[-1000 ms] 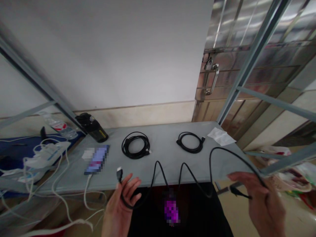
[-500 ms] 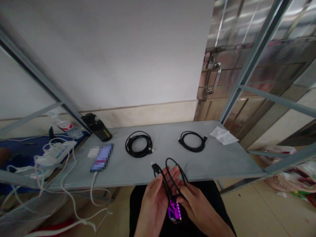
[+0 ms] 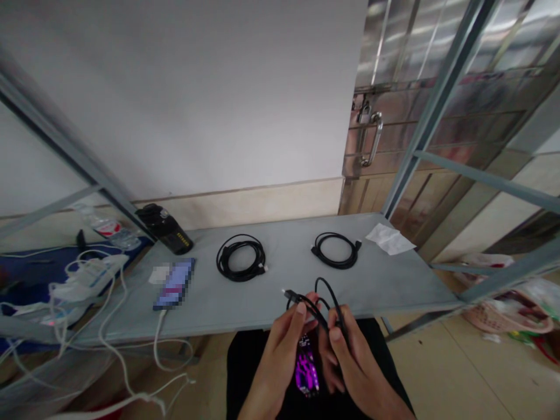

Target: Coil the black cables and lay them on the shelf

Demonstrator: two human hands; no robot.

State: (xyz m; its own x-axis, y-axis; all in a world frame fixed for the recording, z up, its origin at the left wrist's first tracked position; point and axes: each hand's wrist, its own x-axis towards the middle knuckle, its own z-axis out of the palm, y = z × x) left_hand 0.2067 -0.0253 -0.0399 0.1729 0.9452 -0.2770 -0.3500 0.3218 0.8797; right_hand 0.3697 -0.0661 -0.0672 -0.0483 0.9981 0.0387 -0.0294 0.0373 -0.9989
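A black cable (image 3: 322, 305) is bunched in loops between my two hands, over the near edge of the desk. My left hand (image 3: 286, 332) pinches it close to a connector (image 3: 289, 294) that sticks out to the upper left. Fingers of my right hand (image 3: 350, 344) are closed round the loops on the other side. Beyond my hands, two coiled black cables lie on the desk: a thicker coil (image 3: 241, 272) at left and a smaller coil (image 3: 336, 265) at right. A purple glowing patterned object (image 3: 306, 368) shows below, between my wrists.
On the grey desk (image 3: 280, 291) are a phone (image 3: 174, 283) with a white charging cord, a black bottle (image 3: 165, 230) and a crumpled white paper (image 3: 390, 239). White cords (image 3: 105, 326) tangle at left near a clear bottle (image 3: 114, 231). Metal posts (image 3: 431, 111) flank the desk.
My right hand has moved up from the lower part of the cable to its loops. My left fingers have closed near the connector, and the loops are gathered tighter.
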